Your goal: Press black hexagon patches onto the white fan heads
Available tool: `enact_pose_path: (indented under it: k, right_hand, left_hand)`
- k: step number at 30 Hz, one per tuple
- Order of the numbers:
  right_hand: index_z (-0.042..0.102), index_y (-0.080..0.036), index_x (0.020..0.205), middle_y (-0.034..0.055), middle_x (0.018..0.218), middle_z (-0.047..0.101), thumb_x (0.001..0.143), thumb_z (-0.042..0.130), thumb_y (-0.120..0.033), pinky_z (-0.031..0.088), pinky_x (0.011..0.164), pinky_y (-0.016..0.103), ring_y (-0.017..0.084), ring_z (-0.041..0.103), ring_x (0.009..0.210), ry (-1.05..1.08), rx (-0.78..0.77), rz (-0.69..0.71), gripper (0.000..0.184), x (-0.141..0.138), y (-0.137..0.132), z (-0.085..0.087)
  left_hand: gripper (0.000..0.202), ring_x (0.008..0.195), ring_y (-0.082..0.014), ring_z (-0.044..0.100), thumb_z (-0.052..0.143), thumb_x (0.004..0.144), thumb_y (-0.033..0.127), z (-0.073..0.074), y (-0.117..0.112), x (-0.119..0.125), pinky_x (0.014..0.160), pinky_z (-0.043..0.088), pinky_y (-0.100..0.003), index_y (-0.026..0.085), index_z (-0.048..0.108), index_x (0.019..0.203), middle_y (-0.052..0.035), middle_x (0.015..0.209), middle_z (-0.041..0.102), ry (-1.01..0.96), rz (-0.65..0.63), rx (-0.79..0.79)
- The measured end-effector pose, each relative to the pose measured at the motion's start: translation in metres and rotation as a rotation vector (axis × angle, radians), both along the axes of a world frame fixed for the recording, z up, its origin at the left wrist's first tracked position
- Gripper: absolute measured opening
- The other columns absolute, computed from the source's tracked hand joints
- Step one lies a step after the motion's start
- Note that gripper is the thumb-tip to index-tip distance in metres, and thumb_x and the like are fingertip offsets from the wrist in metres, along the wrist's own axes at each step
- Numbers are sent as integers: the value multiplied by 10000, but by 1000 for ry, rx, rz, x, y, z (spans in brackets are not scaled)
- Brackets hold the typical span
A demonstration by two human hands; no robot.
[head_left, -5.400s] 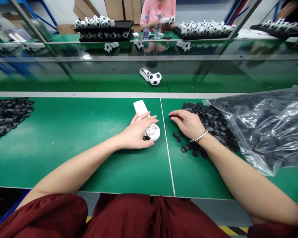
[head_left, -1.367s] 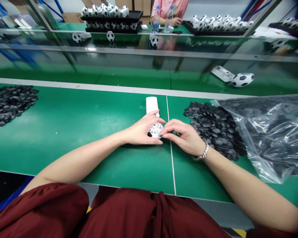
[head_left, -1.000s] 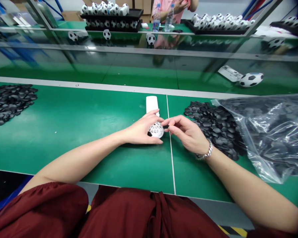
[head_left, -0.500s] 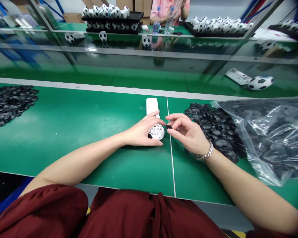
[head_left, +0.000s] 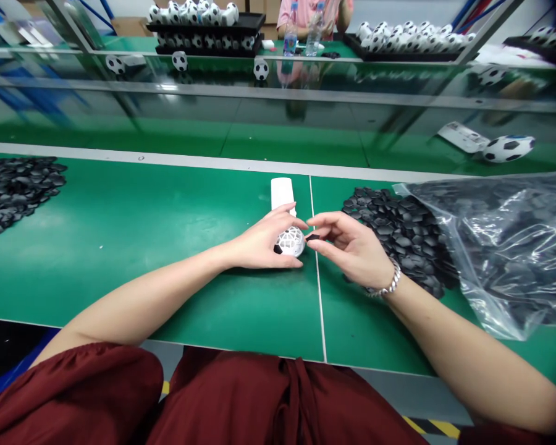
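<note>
A white plastic piece with a round, soccer-ball-patterned head (head_left: 291, 241) and a flat rectangular end (head_left: 282, 193) lies on the green table. My left hand (head_left: 271, 240) is wrapped round the ball head, thumb on the near side and fingers on the far side. One black patch shows at the ball's left edge; the rest of its visible face is white lattice. Just right of the ball, my right hand (head_left: 349, 246) pinches a small black plastic piece (head_left: 312, 237) between thumb and fingers.
Loose black pieces (head_left: 401, 238) are heaped right of my right hand, beside a clear plastic bag (head_left: 514, 247) of more. Another black heap (head_left: 18, 188) lies far left. Beyond the belt are trays of soccer balls (head_left: 412, 42), bottles (head_left: 290, 31) and a person in pink.
My right hand has brought the black piece slightly closer to the ball. My left hand keeps its hold. On the belt behind, the soccer-ball pieces have shifted, and the view has moved slightly.
</note>
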State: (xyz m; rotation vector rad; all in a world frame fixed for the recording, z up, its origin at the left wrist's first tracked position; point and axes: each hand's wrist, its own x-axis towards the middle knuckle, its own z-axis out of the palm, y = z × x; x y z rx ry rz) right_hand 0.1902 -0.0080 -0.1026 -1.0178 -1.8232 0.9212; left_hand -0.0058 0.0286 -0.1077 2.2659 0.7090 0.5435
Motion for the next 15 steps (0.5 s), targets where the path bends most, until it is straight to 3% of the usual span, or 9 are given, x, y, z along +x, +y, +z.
enact_pose_path:
  k: [4,7,11,15]
  right_hand:
    - [635,-199,895,33,874,655,784,588,-253,509,747,313,144,604,791,-71,-38,13,132,0,1,-1]
    - [623,-184,853,33,833,660,783,593,-258,517,733,319,148,619,770,24,-104,4,106,-1,2,-3]
    - [609,-188,804,31,865,639,763,614,-234,505,742,300,153,600,847,94,-18,-40,61,-1,3,-1]
    - [622,-207,888,1,775,608,770,602,-233,497,619,255,106,567,660,60,-34,-119,122,2,4,2]
  left_hand:
    - [517,1337,-278,174,702,653,389,0,0,1,1076,227,-460,201,496,1088,-85,1233,499,-9,-6,8]
    - [519,1337,-279,173,705,648,384,0,0,1,1075,230,-455,191,496,1082,-90,1230,499,-5,-4,10]
    - [561,1333,-288,181,705,644,397,0,0,1,1072,232,-466,176,481,1108,-111,1244,483,16,15,13]
    - [551,1338,-284,171,702,650,389,0,0,1,1072,234,-473,193,475,1112,-100,1238,486,12,13,10]
